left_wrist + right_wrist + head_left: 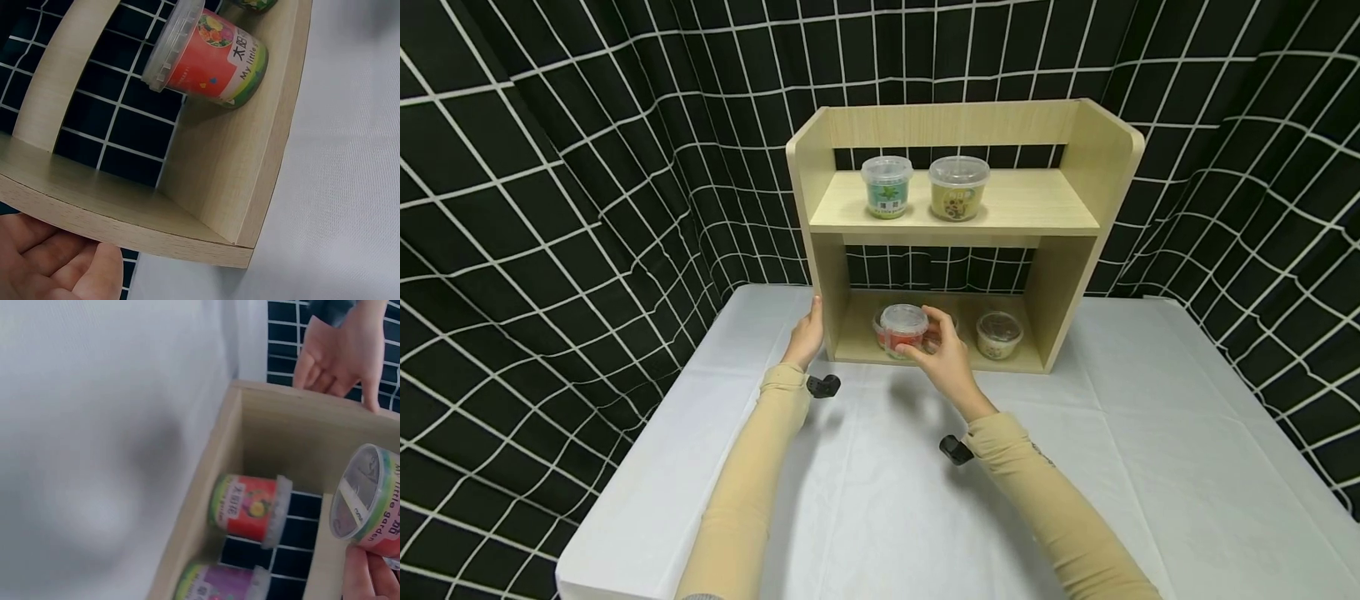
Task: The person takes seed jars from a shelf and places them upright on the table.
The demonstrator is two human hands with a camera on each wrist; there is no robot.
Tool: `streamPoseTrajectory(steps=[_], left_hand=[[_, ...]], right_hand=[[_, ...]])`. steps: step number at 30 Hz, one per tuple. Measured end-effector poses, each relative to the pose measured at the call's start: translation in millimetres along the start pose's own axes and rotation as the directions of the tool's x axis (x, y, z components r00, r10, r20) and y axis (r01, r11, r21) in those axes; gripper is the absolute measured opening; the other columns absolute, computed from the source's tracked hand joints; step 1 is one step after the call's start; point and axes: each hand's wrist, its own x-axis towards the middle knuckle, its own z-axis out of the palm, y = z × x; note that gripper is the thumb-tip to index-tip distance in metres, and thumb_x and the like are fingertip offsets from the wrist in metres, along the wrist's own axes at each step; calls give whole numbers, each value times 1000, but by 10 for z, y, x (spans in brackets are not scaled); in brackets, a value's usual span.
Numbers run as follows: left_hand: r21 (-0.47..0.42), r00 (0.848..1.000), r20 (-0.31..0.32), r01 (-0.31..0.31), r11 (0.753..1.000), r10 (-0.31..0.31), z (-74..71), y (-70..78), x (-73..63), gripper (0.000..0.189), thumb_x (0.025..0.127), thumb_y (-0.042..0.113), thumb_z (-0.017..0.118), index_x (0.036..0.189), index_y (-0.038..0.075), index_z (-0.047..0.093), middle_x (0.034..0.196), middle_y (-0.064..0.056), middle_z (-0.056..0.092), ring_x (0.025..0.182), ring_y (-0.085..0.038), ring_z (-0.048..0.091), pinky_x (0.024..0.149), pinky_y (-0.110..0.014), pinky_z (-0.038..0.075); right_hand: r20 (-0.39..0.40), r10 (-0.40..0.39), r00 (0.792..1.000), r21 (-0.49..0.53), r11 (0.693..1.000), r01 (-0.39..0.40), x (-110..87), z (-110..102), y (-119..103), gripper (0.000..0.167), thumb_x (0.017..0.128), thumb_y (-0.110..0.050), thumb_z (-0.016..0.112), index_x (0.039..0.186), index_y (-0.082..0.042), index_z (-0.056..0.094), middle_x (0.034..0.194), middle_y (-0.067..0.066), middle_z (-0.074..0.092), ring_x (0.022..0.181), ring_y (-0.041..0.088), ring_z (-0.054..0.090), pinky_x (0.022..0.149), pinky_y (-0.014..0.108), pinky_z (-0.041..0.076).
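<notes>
My right hand (950, 367) grips a lidded plastic cup (904, 318) with a red label, thumb and fingers round it, in front of the lower shelf. In the right wrist view this cup (390, 506) is tilted, its clear base facing the camera. My left hand (805, 337) rests against the outer left side of the wooden shelf unit (812, 275), fingers extended along the panel. On the lower shelf stand a red-labelled cup (219, 56), a purple-labelled cup (219, 584) and a cup (998, 335) at the right. The held cup and right hand partly hide the first two.
On the upper shelf stand a green-labelled cup (887, 187) and a yellow-labelled cup (958, 187). The unit sits toward the back of a table (865, 500) with a white cloth. Black curtains (587, 208) with white grid lines surround the table's back and sides.
</notes>
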Motion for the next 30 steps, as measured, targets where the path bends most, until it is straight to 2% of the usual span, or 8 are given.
streamPoseTrajectory(steps=[7, 12, 19, 30], left_hand=[[22, 1000, 17, -2, 1000, 2, -14, 5, 3, 87, 88, 70, 5, 146, 9, 29, 147, -13, 29, 133, -34, 25, 108, -46, 20], [27, 1000, 19, -8, 1000, 7, -20, 10, 3, 86, 88, 69, 5, 145, 9, 29, 147, -13, 29, 133, -34, 25, 108, -45, 20], [28, 1000, 17, 0, 1000, -1, -29, 9, 10, 88, 87, 70, 5, 145, 10, 30, 146, -14, 30, 132, -34, 26, 108, -46, 21], [38, 999, 34, 4, 999, -6, -37, 3, 12, 89, 87, 71, 5, 145, 8, 30, 146, -14, 30, 133, -34, 25, 108, -46, 20]], right_hand=[[4, 102, 995, 73, 992, -102, -46, 133, 86, 74, 75, -10, 78, 136, -4, 36, 116, 21, 54, 107, 31, 56, 91, 35, 46], [-3, 131, 991, 102, 986, -130, -94, 226, 170, 75, 75, -8, 78, 136, -1, 35, 115, 24, 53, 106, 34, 55, 91, 38, 46], [5, 159, 987, 54, 986, -159, -175, 344, 282, 76, 75, -13, 78, 136, -3, 34, 116, 21, 54, 108, 30, 54, 92, 34, 46], [29, 217, 976, -31, 976, -216, -249, 475, 404, 76, 74, -16, 78, 134, -1, 33, 116, 21, 54, 108, 31, 55, 89, 33, 48]])
